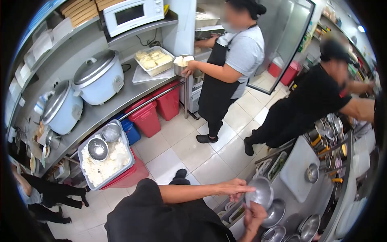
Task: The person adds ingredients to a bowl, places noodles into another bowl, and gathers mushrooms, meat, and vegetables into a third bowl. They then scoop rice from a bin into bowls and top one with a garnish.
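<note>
A metal bowl point(260, 192) is tilted in front of me with its rounded outside showing. My right hand point(254, 215) grips its near edge, thumb against the metal. From the left side, my left hand point(236, 189) reaches over with fingers stretched out, the tips touching the bowl. Just below lies a second metal bowl point(275, 213) on the steel counter. Smaller metal bowls, one of them a bowl point(274, 234) near the bottom edge, sit close to my right hand.
A white cutting board point(299, 169) bears a small metal bowl point(312, 173). Stacked plates point(360, 161) stand at the right. Behind are a tub of rice point(131, 161), rice cookers point(98, 76), a co-worker point(229, 60) holding a metal container, and another co-worker point(306, 97) in black.
</note>
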Motion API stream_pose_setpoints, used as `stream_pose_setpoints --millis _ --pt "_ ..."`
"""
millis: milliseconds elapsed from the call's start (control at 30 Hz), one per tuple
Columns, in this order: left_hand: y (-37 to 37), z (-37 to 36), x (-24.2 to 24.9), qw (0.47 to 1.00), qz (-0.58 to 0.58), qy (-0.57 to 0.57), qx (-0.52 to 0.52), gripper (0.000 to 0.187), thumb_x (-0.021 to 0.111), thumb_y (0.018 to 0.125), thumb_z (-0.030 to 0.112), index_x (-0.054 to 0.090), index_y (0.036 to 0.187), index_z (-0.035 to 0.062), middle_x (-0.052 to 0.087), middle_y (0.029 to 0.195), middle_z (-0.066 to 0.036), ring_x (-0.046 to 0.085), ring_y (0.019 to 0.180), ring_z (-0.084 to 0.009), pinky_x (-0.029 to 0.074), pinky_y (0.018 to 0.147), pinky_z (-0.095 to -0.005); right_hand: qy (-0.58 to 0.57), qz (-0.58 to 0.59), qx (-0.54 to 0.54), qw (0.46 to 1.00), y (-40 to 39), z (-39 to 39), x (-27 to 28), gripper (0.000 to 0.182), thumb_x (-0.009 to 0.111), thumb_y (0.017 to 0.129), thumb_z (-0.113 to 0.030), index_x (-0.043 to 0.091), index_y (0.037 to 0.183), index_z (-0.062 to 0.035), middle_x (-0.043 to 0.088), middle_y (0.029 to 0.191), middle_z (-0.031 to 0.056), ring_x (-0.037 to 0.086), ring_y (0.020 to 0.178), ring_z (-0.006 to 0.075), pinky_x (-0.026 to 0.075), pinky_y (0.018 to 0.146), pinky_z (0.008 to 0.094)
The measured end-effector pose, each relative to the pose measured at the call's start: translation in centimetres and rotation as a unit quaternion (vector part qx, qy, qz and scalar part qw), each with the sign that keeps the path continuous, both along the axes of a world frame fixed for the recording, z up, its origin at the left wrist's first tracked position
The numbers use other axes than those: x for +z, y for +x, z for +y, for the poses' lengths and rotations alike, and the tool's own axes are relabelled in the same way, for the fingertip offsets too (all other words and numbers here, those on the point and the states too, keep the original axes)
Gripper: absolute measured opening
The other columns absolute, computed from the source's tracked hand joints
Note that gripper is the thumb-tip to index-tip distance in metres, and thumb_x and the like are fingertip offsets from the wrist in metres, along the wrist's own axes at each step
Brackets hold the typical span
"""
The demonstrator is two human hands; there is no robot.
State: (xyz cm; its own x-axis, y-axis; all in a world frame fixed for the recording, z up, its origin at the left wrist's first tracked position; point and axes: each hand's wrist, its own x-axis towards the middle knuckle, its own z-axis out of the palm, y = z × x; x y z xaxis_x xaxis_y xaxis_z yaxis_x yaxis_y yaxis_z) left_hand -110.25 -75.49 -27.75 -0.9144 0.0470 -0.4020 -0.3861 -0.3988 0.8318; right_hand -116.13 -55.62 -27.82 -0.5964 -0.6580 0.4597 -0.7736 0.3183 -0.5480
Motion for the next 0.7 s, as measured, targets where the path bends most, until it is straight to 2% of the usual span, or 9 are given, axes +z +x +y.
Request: stream_pose_setpoints --millis 67,133,200,300,367,400,467,600,700 --pt "0.5 -3.4 -1.8 0.996 0.044 -0.029 0.072 0.032 0.062 0.08 0.029 0.055 0.083 -0.0025 0.056 0.059 -0.005 0.054 0.045 -0.0123 0.042 0.036 -0.0253 0.017 -0.018 0.1 0.995 0.8 -6.4 1.0 0.023 0.074 0.06 -0.01 0.069 0.082 -0.0058 0.067 0.082 0.0087 0.062 0.07 0.0271 0.048 0.065 0.0349" --pt "2.3 -7.1 -2.6 0.985 0.078 -0.06 0.144 0.021 0.06 0.078 0.018 0.056 0.078 -0.0029 0.055 0.056 -0.005 0.053 0.042 -0.0124 0.042 0.037 -0.0257 0.104 0.024 0.18 0.978 0.7 -11.7 2.0 0.043 0.077 0.06 -0.021 0.066 0.099 -0.0084 0.064 0.104 0.0112 0.056 0.1 0.0325 0.046 0.082 0.0397" --pt "4.8 -11.5 -2.6 0.97 0.054 -0.098 0.217 0.014 0.055 0.073 0.005 0.06 0.081 -0.0042 0.057 0.058 -0.006 0.053 0.045 -0.0124 0.044 0.04 -0.0262 0.131 0.046 0.166 0.976 2.3 -17.8 2.8 0.046 0.077 0.062 -0.024 0.065 0.103 -0.0083 0.063 0.106 0.0131 0.052 0.106 0.0363 0.044 0.086 0.0417" --pt "7.8 -17.0 -3.9 0.931 0.023 -0.163 0.325 0.012 0.055 0.073 0.005 0.061 0.078 -0.0038 0.055 0.057 -0.004 0.053 0.045 -0.0117 0.045 0.04 -0.0265 0.171 0.15 0.16 0.96 2.9 -25.4 -0.8 0.051 0.074 0.068 -0.033 0.06 0.112 -0.0098 0.064 0.102 0.0164 0.056 0.102 0.0381 0.047 0.082 0.0411" --pt "9.9 -21.5 -4.6 0.912 -0.001 -0.182 0.368 0.012 0.055 0.073 0.006 0.061 0.078 -0.0039 0.055 0.057 -0.004 0.053 0.045 -0.0117 0.045 0.04 -0.0269 0.183 -0.039 0.294 0.937 3.7 -29.9 -4.5 0.042 0.074 0.069 -0.029 0.063 0.106 -0.0115 0.065 0.09 0.0178 0.063 0.081 0.0339 0.05 0.068 0.0372" --pt "11.0 -24.0 -5.0 0.892 -0.026 -0.202 0.404 0.013 0.056 0.073 0.006 0.061 0.079 -0.004 0.055 0.057 -0.004 0.053 0.045 -0.0118 0.045 0.04 -0.0272 0.183 -0.038 0.3 0.935 4.5 -32.4 -4.8 0.042 0.074 0.069 -0.029 0.063 0.106 -0.0115 0.065 0.09 0.0178 0.063 0.081 0.0339 0.05 0.068 0.0372" --pt "13.0 -28.3 -6.7 0.887 -0.056 -0.185 0.42 0.012 0.056 0.073 0.008 0.06 0.075 -0.0038 0.055 0.055 -0.005 0.054 0.045 -0.0121 0.045 0.041 -0.0286 0.207 -0.061 0.347 0.913 6.1 -36.8 -5.1 0.026 0.072 0.071 -0.024 0.067 0.093 -0.0114 0.064 0.077 0.016 0.061 0.064 0.0324 0.048 0.056 0.0375" --pt "17.1 -37.1 -8.2 0.871 -0.174 -0.194 0.416 0.028 0.066 0.076 0.025 0.057 0.066 0.0005 0.056 0.055 -0.007 0.058 0.049 -0.0151 0.046 0.046 -0.0298 0.207 -0.096 0.333 0.915 8.5 -44.5 -6.4 0.012 0.072 0.071 -0.019 0.068 0.074 -0.0082 0.061 0.067 0.0115 0.059 0.061 0.0325 0.044 0.053 0.0401" --pt "20.8 -49.9 -7.1 0.691 -0.177 -0.493 0.498 0.039 0.071 0.072 0.039 0.059 0.082 0.0039 0.06 0.07 -0.013 0.058 0.063 -0.0239 0.047 0.06 -0.0364 0.158 -0.082 0.345 0.922 8.4 -48.2 -7.5 0.009 0.071 0.068 -0.017 0.067 0.073 -0.0107 0.061 0.071 0.0055 0.058 0.066 0.0277 0.043 0.058 0.039"
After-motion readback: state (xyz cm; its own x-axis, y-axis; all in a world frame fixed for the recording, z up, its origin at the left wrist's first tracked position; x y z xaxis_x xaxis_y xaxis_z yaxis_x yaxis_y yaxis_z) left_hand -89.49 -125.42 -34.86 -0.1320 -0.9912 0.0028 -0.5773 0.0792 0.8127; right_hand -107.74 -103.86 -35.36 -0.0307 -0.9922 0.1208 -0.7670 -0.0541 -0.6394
